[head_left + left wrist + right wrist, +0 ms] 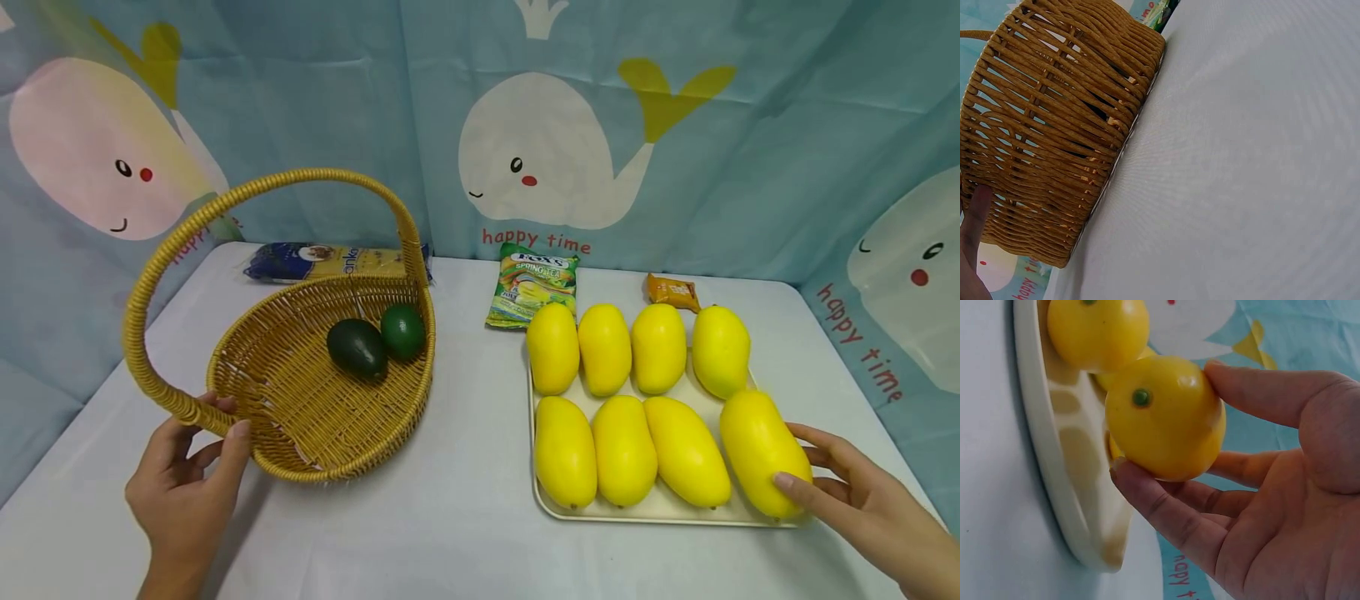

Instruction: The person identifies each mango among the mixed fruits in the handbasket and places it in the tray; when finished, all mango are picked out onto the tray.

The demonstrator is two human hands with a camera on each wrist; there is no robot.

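Note:
On the left, my left hand [183, 475] grips the rim of a wicker basket [322, 475] where its tall handle joins, thumb on the near side. One finger [974, 219] lies against the woven wall in the left wrist view. Inside the basket sit a dark avocado [357, 348] and a greener one [402, 331], side by side. My right hand [862, 487] holds a yellow mango [761, 454] at the near right corner of a cream tray [667, 515]. In the right wrist view thumb and fingers wrap around that mango [1160, 419], its green tip facing the camera.
Several more mangoes [624, 450] lie in two rows on the tray. Behind it are a green candy bag [534, 287] and a small orange packet [672, 292]. A blue and yellow package [322, 261] lies behind the basket. A whale-print curtain [450, 125] borders the white table [420, 533].

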